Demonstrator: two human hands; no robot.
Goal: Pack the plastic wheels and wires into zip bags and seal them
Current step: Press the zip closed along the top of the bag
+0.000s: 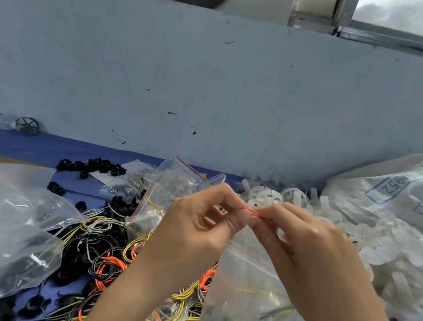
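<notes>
Mid-frame, L hand [196, 220] & R hand [302, 243] both pinch the red zip strip [250, 211] atop the loaded zip bag [241, 287] hanging over the wire pile [109, 263] at lower centre; to seal well, prob. align the lips & slide the pinch end-to-end w/o gaps.

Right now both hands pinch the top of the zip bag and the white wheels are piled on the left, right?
No. The head view shows the white wheels piled on the right. The left hand and right hand do pinch the top of the zip bag.
</notes>
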